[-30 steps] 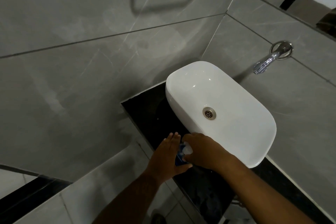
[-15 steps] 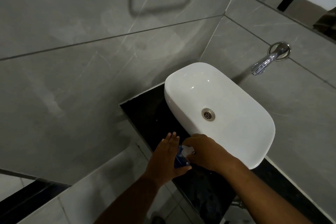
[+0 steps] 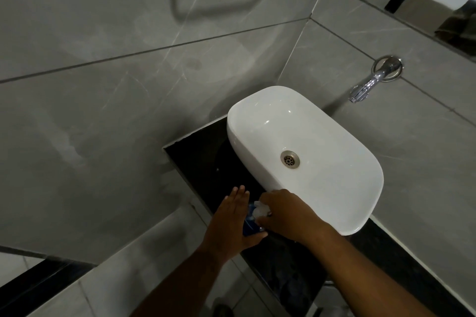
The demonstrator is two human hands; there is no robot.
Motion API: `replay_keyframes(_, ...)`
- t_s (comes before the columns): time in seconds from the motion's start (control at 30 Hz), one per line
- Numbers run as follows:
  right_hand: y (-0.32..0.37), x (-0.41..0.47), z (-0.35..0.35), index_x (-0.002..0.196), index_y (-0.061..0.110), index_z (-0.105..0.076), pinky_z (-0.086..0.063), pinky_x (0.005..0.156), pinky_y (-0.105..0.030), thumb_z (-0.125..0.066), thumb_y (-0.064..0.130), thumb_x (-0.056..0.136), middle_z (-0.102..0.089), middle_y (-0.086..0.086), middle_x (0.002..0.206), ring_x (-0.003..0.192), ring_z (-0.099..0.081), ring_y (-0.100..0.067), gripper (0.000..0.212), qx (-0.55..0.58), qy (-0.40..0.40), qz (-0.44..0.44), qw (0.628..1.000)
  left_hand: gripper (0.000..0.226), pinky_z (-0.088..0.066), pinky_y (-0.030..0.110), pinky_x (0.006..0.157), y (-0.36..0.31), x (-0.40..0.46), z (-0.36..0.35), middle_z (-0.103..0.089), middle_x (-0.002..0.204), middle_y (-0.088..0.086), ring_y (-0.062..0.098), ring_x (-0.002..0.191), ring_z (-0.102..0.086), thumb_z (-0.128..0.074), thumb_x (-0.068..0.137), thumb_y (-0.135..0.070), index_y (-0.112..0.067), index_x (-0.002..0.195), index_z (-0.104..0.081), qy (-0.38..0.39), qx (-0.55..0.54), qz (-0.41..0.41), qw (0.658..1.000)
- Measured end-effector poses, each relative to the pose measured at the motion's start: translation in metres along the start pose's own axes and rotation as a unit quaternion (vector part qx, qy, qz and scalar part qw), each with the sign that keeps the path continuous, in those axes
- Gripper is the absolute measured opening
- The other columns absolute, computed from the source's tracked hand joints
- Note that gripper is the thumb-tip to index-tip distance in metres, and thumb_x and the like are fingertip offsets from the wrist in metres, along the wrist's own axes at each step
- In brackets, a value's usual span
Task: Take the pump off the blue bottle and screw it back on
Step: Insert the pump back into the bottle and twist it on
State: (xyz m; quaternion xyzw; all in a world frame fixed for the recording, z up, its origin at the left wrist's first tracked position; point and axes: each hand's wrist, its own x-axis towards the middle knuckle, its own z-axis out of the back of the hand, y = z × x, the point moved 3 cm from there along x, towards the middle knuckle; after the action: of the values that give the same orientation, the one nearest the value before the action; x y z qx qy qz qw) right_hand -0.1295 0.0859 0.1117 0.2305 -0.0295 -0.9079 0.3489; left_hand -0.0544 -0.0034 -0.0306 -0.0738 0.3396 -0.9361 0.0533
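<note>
Head view: the blue bottle stands at the front edge of the black counter, just beside the white basin. The left hand wraps its side, fingers extended. The right hand closes over the white pump, seemingly gripping it.

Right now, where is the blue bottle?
The blue bottle stands on the black counter, between the left hand and right hand, beside the white basin.

No text, label, brand or number is readable; the small blue plastic bottle shows no legible print.
</note>
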Motion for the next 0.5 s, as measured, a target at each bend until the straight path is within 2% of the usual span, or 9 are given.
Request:
replay_keyframes(0.1, 0.0001, 0.0024, -0.0027, 0.088, 0.014, -0.069, -0.051, 0.069, -0.03, -0.06, 0.053, 0.082, -0.072, -0.006, 0.086, 0.077, -0.066, -0.018, 0.041, -0.027, -0.04, -0.035, 0.998, 0.106, -0.006, 0.036, 0.119, -0.0005, 0.0002, 0.0001, -0.002, 0.159, 0.001, 0.015, 0.147, 0.004, -0.045, 0.074, -0.081, -0.021, 0.149, 0.0, 0.004, -0.006, 0.004, 1.0)
replay_keyframes(0.17, -0.0024, 0.0017, -0.0035, 0.086, 0.016, -0.069, -0.051, 0.068, -0.03, -0.062, 0.058, 0.077, -0.07, -0.005, 0.083, 0.076, -0.065, -0.018, 0.044, -0.015, -0.042, -0.054, 0.998, 0.106, -0.005, 0.036, 0.119, -0.0009, 0.0004, 0.0003, -0.002, 0.159, 0.001, 0.016, 0.146, 0.005, -0.045, 0.074, -0.08, -0.019, 0.15, -0.003, 0.005, -0.003, 0.006, 1.0)
replay_keyframes(0.27, -0.0029, 0.0004, -0.002, 0.099, 0.021, -0.064, -0.053, 0.071, -0.032, -0.073, 0.045, 0.071, -0.068, -0.002, 0.095, 0.084, -0.064, -0.018, 0.038, 0.036, -0.01, -0.032, 0.999, 0.106, -0.002, 0.033, 0.118, -0.0016, -0.0005, 0.0011, 0.001, 0.158, 0.001, 0.014, 0.145, 0.008, -0.046, 0.075, -0.079, -0.018, 0.149, -0.001, -0.004, 0.005, 0.0, 1.0)
replay_keyframes(0.37, -0.0015, 0.0006, -0.0016, 0.104, 0.019, -0.063, -0.054, 0.076, -0.032, -0.07, 0.031, 0.078, -0.066, -0.004, 0.103, 0.09, -0.064, -0.02, 0.029, 0.032, 0.005, 0.003, 0.999, 0.106, -0.003, 0.034, 0.119, -0.0017, -0.0016, 0.0012, 0.0, 0.159, 0.001, 0.015, 0.146, 0.007, -0.048, 0.075, -0.079, -0.019, 0.149, 0.0, -0.005, -0.003, 0.001, 1.0)
replay_keyframes(0.43, -0.0007, 0.0013, -0.0015, 0.097, 0.015, -0.065, -0.051, 0.068, -0.03, -0.064, 0.035, 0.083, -0.069, -0.007, 0.097, 0.081, -0.063, -0.019, 0.025, 0.002, -0.02, -0.007, 1.0, 0.107, -0.006, 0.036, 0.119, -0.0017, -0.0006, 0.0012, -0.001, 0.16, 0.003, 0.016, 0.146, 0.006, -0.048, 0.074, -0.079, -0.018, 0.15, -0.004, -0.001, -0.007, 0.007, 1.0)
replay_keyframes(0.5, 0.0, 0.0015, -0.0011, 0.088, 0.015, -0.066, -0.045, 0.061, -0.026, -0.062, 0.047, 0.082, -0.07, -0.005, 0.087, 0.07, -0.06, -0.015, 0.033, -0.029, -0.048, -0.029, 0.998, 0.107, -0.007, 0.038, 0.12, -0.0016, 0.0006, 0.0008, -0.001, 0.16, 0.005, 0.017, 0.147, 0.006, -0.047, 0.074, -0.079, -0.018, 0.15, -0.004, 0.0, -0.007, 0.008, 1.0)
